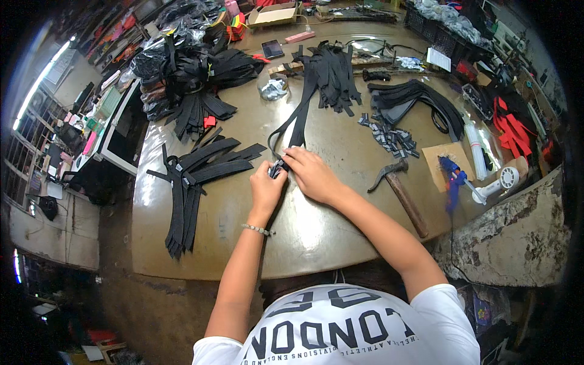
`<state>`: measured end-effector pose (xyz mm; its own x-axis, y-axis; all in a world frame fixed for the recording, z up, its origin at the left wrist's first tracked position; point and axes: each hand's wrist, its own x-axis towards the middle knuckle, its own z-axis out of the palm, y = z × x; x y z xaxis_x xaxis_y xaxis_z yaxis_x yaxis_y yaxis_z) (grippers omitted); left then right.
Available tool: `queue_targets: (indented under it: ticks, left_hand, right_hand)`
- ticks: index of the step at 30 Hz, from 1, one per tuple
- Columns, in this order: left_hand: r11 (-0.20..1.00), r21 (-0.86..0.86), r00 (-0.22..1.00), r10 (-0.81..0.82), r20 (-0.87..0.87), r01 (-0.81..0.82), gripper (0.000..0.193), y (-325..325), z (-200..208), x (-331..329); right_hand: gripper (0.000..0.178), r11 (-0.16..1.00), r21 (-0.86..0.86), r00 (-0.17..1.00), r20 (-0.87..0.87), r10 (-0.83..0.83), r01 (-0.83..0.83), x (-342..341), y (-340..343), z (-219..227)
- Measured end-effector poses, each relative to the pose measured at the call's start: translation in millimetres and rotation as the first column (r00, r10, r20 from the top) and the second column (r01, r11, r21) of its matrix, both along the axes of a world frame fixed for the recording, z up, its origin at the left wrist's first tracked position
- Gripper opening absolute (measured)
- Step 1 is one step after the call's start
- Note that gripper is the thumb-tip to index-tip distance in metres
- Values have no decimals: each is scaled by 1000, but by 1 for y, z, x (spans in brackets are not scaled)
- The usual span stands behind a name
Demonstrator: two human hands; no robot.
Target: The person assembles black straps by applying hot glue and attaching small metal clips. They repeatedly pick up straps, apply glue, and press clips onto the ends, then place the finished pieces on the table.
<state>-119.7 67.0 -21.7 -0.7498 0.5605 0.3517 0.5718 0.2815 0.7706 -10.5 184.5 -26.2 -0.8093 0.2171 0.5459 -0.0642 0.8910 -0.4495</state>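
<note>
Black webbing everywhere on this worn brownish table (316, 231). For packaging, there's a flat cardboard box (273, 14) at the far edge, a small white paper sheet (438, 59) at far right next to a dark crate (433, 30), and a square piece of brown card (448, 159) lying near the right edge with a blue glue gun (452, 179) on top of it.

The person's left hand (266, 187) and right hand (311, 175) meet at the middle of the table, both closed in on one small buckle (278, 168). The left fingers are curled and pinching it from the left, and the right hand's fingers press down on it from the right, so the buckle sits right between the two sets of fingertips and is mostly covered. A long black strap (296, 131) runs from that spot up toward the far side and loops round just above the hands.

Counts: one hammer (398, 185) with a wooden handle to the right of the hands, one white hair dryer (499, 182), one scattered heap of small grey buckles (392, 139), one fan of finished straps (191, 182) to the left. The strap piles further back are too tangled to count.
</note>
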Motion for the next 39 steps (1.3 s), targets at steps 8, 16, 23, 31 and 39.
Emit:
queue_targets:
  ticks: [8, 16, 23, 31, 39]
  left_hand:
    - [977, 192, 948, 29, 317, -94, 13, 1, -10, -14]
    - [939, 341, 673, -224, 705, -46, 4, -22, 14, -27]
    - [966, 252, 693, -219, 687, 56, 17, -44, 40, 12]
    - [980, -87, 882, -119, 456, 177, 27, -104, 49, 92]
    - [918, -232, 946, -324, 23, 320, 15, -132, 28, 143]
  right_hand:
    - [49, 993, 114, 987, 158, -27, 9, -9, 5, -31]
    - [49, 943, 288, 931, 271, -246, 166, -25, 45, -9]
    - [33, 680, -723, 969, 237, 76, 124, 12, -4, 23]
    - [16, -304, -953, 833, -160, 529, 10, 12, 9, 17]
    - [16, 563, -818, 871, 357, 337, 117, -18, 91, 47]
